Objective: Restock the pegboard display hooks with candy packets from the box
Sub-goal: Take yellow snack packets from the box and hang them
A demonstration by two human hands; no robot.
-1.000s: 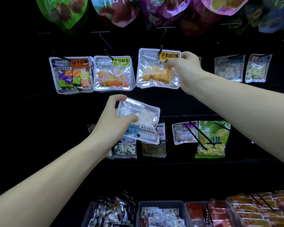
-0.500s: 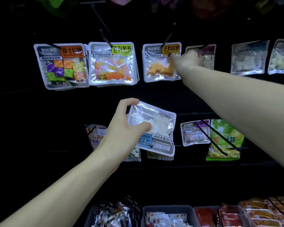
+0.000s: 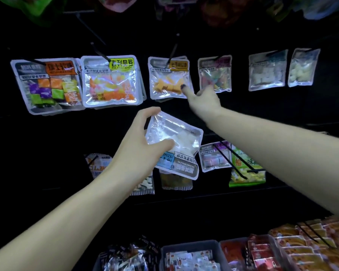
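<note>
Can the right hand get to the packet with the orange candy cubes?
Probably yes. The right hand already has a fingertip at the lower corner of the orange cube packet, and nothing sits between them.

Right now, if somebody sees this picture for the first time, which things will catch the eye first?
First, the clear plastic packet of white candy, held upside down by the left hand at the centre. Then the right hand, its forefinger touching the clear hanging packet of orange candy cubes in the upper row. At far left hangs a bright packet of purple, green and orange squares.
</note>
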